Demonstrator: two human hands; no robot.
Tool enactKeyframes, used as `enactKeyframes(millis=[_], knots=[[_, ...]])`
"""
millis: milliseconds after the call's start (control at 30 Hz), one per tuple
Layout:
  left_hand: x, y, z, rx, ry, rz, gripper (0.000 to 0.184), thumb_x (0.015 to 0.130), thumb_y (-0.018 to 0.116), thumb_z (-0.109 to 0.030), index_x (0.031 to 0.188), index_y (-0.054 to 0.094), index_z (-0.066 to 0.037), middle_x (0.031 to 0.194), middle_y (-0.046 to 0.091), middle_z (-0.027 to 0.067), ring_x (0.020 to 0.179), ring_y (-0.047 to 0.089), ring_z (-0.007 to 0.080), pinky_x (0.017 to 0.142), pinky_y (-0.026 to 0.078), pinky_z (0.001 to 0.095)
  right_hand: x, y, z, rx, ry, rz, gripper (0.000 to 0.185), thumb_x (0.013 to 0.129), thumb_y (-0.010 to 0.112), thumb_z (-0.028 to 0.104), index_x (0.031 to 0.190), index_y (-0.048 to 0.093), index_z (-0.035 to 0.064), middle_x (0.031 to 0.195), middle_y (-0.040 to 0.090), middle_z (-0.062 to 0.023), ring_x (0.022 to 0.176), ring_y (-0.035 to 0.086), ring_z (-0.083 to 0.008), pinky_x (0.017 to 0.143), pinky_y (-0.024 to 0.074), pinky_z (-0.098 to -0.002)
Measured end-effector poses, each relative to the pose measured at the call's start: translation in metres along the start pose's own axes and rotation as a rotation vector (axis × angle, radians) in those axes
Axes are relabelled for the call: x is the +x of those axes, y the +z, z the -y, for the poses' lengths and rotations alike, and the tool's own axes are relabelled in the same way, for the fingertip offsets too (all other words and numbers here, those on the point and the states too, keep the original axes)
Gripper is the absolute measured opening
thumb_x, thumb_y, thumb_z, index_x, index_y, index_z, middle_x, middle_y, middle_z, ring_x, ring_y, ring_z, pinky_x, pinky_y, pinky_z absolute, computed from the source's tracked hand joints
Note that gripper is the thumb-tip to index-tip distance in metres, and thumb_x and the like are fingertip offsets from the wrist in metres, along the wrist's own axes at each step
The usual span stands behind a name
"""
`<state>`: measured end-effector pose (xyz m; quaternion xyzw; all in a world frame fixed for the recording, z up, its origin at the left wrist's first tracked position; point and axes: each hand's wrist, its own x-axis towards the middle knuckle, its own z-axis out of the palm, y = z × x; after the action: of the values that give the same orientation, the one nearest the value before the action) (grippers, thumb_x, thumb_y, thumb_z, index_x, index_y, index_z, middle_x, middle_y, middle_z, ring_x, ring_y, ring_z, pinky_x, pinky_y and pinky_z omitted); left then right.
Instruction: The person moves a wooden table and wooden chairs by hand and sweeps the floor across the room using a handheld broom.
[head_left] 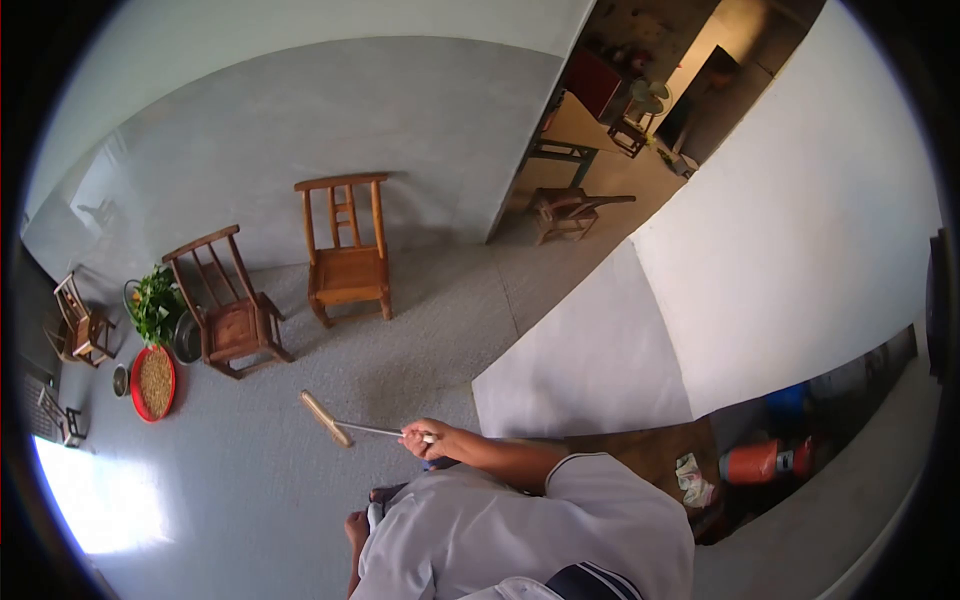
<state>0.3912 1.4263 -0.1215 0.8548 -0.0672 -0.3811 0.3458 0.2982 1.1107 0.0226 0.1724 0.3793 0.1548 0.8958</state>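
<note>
My right hand (424,437) is closed around the light-coloured grip of a tool. From the grip runs a thin metal rod to a long tan cylindrical head (326,419), which looks like a paint roller. The head is close to or over the grey floor; whether they touch I cannot tell. My left hand (356,526) hangs low beside my body, its fingers too small and partly hidden to make out. A foot (383,493) shows just beyond the pale shirt.
Two wooden chairs (347,270) (235,325) stand by the grey wall. Left of them are leafy greens (156,305), a red basin (137,402) of tan pieces and small stools (82,325). A doorway opens at upper right; a red canister (752,463) lies right of me.
</note>
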Motion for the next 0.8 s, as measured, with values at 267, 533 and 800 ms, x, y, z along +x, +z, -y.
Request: enactKeyframes(millis=[267, 533, 800], knots=[[0.039, 0.016, -0.078, -0.033, 0.084, -0.022, 0.023, 0.067, 0.054, -0.02, 0.078, 0.06, -0.001, 0.071, 0.059, 0.0156, 0.066, 0.057, 0.0223, 0.062, 0.043, 0.0314, -0.082, -0.006, 0.021, -0.061, -0.258, 0.04, 0.011, 0.075, 0.043, 0.009, 0.066, 0.035, 0.0082, 0.048, 0.034, 0.0041, 0.037, 0.034, -0.003, 0.034, 0.027, -0.0181], [0.073, 0.018, -0.052, -0.07, 0.102, 0.146, 0.026, 0.069, 0.051, -0.024, 0.079, 0.06, -0.002, 0.078, 0.059, 0.0151, 0.074, 0.057, 0.024, 0.066, 0.043, 0.0324, -0.089, -0.008, 0.117, -0.099, -0.839, -0.344, 0.015, 0.073, 0.041, 0.012, 0.06, 0.035, 0.0087, 0.05, 0.036, -0.0025, 0.037, 0.034, -0.0108, 0.034, 0.0271, -0.0214], [0.169, -0.027, -0.099, 0.209, 0.074, 0.163, 0.028, 0.069, 0.05, -0.026, 0.079, 0.06, -0.003, 0.078, 0.058, 0.0157, 0.076, 0.056, 0.0247, 0.066, 0.043, 0.0329, -0.058, -0.026, 0.224, -0.105, -1.016, -0.766, 0.006, 0.072, 0.035, 0.005, 0.067, 0.038, 0.0021, 0.056, 0.04, -0.0093, 0.041, 0.04, -0.0163, 0.032, 0.0266, -0.0277]])
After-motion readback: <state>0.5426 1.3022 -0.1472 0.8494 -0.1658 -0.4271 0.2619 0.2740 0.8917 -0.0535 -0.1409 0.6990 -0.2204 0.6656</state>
